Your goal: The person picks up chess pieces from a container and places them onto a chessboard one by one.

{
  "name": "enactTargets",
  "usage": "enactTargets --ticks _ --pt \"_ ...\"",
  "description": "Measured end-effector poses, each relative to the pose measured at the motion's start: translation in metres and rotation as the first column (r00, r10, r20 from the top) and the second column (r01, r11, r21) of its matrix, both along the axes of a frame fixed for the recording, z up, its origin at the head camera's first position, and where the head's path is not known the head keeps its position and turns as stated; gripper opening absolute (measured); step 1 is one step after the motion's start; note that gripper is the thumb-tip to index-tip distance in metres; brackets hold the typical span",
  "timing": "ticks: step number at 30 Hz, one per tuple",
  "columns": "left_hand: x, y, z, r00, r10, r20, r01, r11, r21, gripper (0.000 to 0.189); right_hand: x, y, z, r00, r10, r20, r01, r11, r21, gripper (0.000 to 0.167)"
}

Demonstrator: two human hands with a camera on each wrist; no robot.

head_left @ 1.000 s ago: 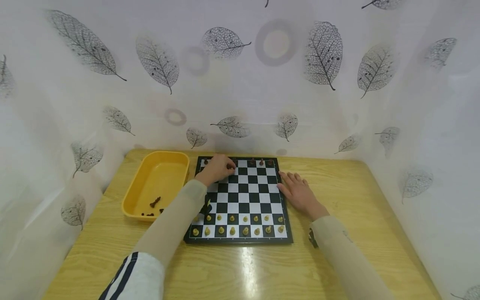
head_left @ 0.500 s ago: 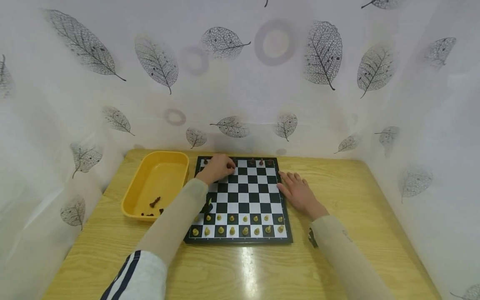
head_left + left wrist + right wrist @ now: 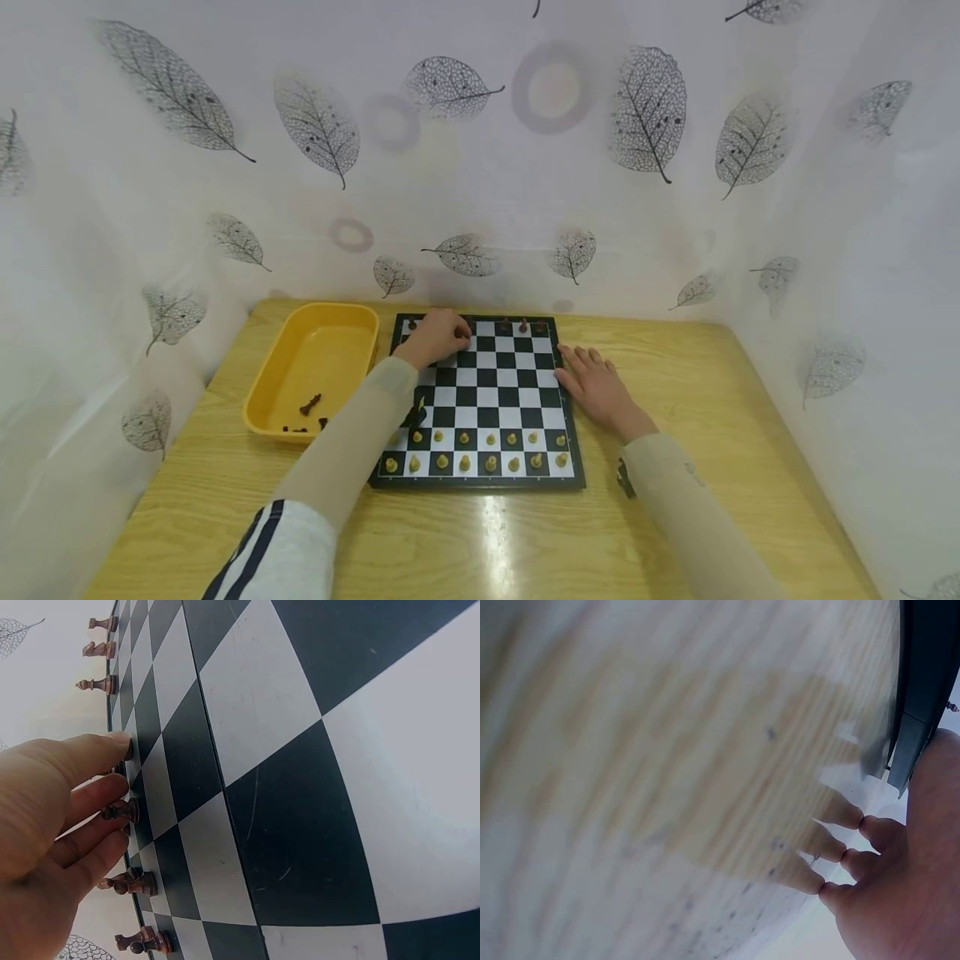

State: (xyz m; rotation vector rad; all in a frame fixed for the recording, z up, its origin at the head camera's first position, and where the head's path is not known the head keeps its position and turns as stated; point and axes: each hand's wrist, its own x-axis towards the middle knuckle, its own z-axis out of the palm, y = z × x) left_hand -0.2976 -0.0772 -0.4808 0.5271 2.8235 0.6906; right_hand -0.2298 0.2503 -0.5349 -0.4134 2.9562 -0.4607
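At the far rank of the chessboard (image 3: 487,379), my left hand (image 3: 435,336) pinches a dark chess piece (image 3: 129,751) between thumb and fingertips; the fingers hide most of it. Close by the other fingers stands a dark pawn (image 3: 120,812). Further dark pieces (image 3: 135,883) stand on the far left squares. My right hand (image 3: 596,387) lies with its fingers extended along the board's right edge. In the right wrist view, the right hand's fingertips (image 3: 870,821) touch the wooden tabletop (image 3: 727,750). Pale yellow pieces (image 3: 465,461) fill two near rows.
Left of the board sits a yellow tray (image 3: 318,329) with a dark king-like piece (image 3: 310,404) and several small dark pieces inside near its front. Dark pieces (image 3: 522,325) stand at the far right of the board. A leaf-patterned curtain (image 3: 480,200) surrounds the table.
Very little differs. The left forearm has shifted slightly to the right while its fingers stay at the same squares. The right hand has kept its place.
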Motion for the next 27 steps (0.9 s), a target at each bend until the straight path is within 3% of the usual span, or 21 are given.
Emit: enactTargets --ticks 8,14,19,23,27 --pt "-0.002 -0.001 0.0 1.0 -0.016 0.004 0.016 1.0 -0.008 0.024 0.0 0.0 0.0 1.0 -0.005 0.015 0.005 1.0 0.008 0.07" --pt "-0.002 -0.011 0.017 0.999 -0.02 0.037 0.018 0.998 0.055 0.032 -0.001 0.0 -0.001 1.0 0.002 0.011 -0.002 1.0 0.006 0.07" --pt "0.003 -0.031 0.034 1.0 0.004 -0.017 -0.002 0.996 0.092 0.034 -0.001 0.0 0.0 1.0 0.019 -0.02 -0.019 1.0 0.005 0.069" --pt "0.007 -0.053 0.043 0.995 0.055 -0.081 -0.042 0.988 0.15 0.032 -0.001 0.0 0.001 0.999 0.023 -0.033 -0.023 1.0 0.005 0.069" --pt "0.018 -0.079 0.052 0.988 0.113 -0.102 -0.089 0.973 0.215 0.029 0.0 0.0 0.001 1.0 0.018 -0.018 -0.018 1.0 0.002 0.068"
